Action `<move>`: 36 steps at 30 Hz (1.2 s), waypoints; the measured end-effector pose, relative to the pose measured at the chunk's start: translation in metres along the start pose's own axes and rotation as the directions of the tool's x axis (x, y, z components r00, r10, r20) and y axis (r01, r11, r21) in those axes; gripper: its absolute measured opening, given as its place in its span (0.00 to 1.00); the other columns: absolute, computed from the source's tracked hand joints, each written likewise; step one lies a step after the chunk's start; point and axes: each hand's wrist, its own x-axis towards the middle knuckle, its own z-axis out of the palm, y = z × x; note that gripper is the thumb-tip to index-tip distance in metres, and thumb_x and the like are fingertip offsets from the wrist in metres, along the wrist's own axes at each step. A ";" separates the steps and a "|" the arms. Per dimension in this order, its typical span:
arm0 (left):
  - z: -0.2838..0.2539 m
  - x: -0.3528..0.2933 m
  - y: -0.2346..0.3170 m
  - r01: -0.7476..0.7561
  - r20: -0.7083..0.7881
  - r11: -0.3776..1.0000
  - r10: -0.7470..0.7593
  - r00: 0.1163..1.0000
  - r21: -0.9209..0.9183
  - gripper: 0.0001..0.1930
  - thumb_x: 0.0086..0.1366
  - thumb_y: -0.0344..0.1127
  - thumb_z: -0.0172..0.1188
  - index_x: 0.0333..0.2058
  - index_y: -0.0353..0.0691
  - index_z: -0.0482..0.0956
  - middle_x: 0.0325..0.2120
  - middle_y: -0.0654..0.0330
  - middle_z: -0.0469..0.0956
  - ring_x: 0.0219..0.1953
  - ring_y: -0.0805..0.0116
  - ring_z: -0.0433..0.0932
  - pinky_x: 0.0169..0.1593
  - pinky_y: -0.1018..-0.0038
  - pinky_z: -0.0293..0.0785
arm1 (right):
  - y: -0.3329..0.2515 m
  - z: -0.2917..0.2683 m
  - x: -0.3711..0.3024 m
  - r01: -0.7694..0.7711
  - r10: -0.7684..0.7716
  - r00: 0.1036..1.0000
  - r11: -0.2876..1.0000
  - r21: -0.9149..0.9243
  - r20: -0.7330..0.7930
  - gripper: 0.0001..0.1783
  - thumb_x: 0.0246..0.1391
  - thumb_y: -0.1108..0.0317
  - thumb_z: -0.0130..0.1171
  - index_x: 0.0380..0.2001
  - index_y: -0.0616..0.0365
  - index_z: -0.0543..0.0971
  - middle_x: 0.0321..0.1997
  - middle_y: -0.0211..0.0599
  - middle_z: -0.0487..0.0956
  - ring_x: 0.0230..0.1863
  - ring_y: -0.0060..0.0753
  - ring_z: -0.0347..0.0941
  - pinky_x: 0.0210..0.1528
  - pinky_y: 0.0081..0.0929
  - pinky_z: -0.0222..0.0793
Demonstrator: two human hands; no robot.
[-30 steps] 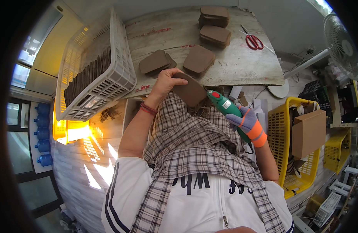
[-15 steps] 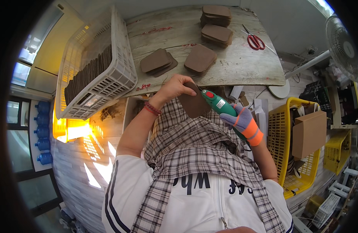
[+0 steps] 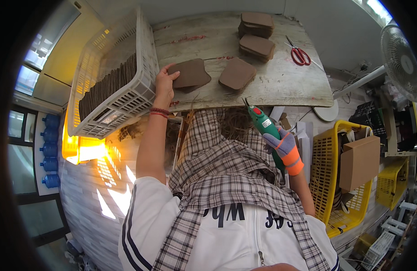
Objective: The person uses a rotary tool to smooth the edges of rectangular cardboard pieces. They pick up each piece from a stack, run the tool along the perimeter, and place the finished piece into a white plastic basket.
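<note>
At the table's near left, my bare left hand (image 3: 165, 85) grips the left edge of a brown rounded-corner pad (image 3: 189, 72), thumb on top. That pad lies over a small pile, so the pieces beneath are mostly hidden. My right hand (image 3: 281, 143), in a grey and orange glove, is wrapped round green electric scissors (image 3: 262, 121). Their thin dark blades point up and left, just off the table's front edge, touching no pad. Between the two hands sits another stack of brown pads (image 3: 237, 74).
Two more pad stacks (image 3: 256, 22) stand at the back, beside red-handled scissors (image 3: 299, 56). A white crate (image 3: 127, 106) full of upright brown pieces borders the table (image 3: 290, 88) on the left. A yellow basket (image 3: 323, 176) with a cardboard box stands right, near a fan (image 3: 400, 61).
My left hand has carried a brown pad from above my lap to the left pile on the table. The electric scissors have come away from the pad, and their blades now show.
</note>
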 end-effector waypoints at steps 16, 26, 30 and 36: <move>0.149 -0.054 -0.046 -0.410 0.265 0.326 0.408 0.874 0.852 0.33 0.53 0.51 0.63 0.50 0.31 0.69 0.61 0.45 0.53 0.67 0.48 0.40 0.65 0.48 0.38 | 0.025 -0.011 0.001 -0.004 0.004 0.993 1.000 0.002 -0.117 0.20 0.48 0.59 0.65 0.37 0.63 0.74 0.21 0.31 0.76 0.18 0.18 0.70 0.20 0.18 0.66; 0.159 -0.060 -0.019 -0.287 0.111 0.921 0.266 0.957 0.262 0.13 0.54 0.29 0.63 0.33 0.37 0.67 0.43 0.57 0.71 0.49 0.59 0.68 0.52 0.61 0.67 | 0.014 -0.007 0.000 0.039 -0.031 0.991 0.998 0.057 -0.130 0.19 0.50 0.60 0.64 0.38 0.63 0.73 0.23 0.30 0.76 0.19 0.18 0.70 0.19 0.16 0.64; 0.174 -0.079 0.009 0.002 0.084 0.801 0.060 0.995 -0.599 0.08 0.59 0.25 0.59 0.36 0.37 0.70 0.38 0.61 0.75 0.42 0.64 0.75 0.49 0.67 0.73 | -0.002 0.000 0.000 0.097 -0.077 0.978 0.991 0.096 -0.191 0.19 0.49 0.60 0.64 0.38 0.62 0.73 0.22 0.29 0.75 0.18 0.17 0.69 0.19 0.15 0.64; 0.185 -0.092 0.012 0.249 0.239 0.370 -0.073 0.968 -0.895 0.17 0.58 0.24 0.58 0.47 0.38 0.71 0.47 0.57 0.74 0.50 0.61 0.72 0.57 0.63 0.68 | -0.017 0.008 0.007 0.169 -0.152 0.953 0.985 0.042 -0.262 0.21 0.49 0.60 0.65 0.40 0.62 0.73 0.20 0.28 0.74 0.17 0.16 0.68 0.19 0.14 0.63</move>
